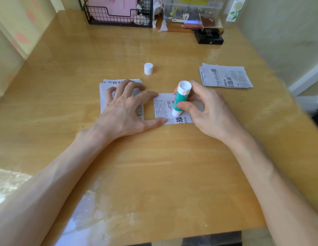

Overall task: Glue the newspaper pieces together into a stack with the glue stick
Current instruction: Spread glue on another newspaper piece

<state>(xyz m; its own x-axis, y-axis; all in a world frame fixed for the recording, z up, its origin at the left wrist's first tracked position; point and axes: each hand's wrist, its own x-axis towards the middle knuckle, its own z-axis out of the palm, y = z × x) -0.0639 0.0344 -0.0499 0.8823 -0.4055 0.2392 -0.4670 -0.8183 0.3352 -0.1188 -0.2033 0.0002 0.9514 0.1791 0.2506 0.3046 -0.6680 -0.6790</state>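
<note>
A wooden table [154, 166] holds a pile of newspaper pieces [225, 77] at far right and a second stack [104, 96] at left. The left hand [126, 110], fingers spread, presses that stack and a single newspaper piece [161, 105] at centre. The right hand [208, 110] grips a green-and-white glue stick [180, 98], tilted, with its lower end on that piece. Its white cap [148, 68] stands farther back.

Two forearms and two hands are visible. The left hand [125, 112] and right hand [208, 112] are bare. Both forearms are bare along their full visible length. Tendon ridges mark the back of the left hand.
</note>
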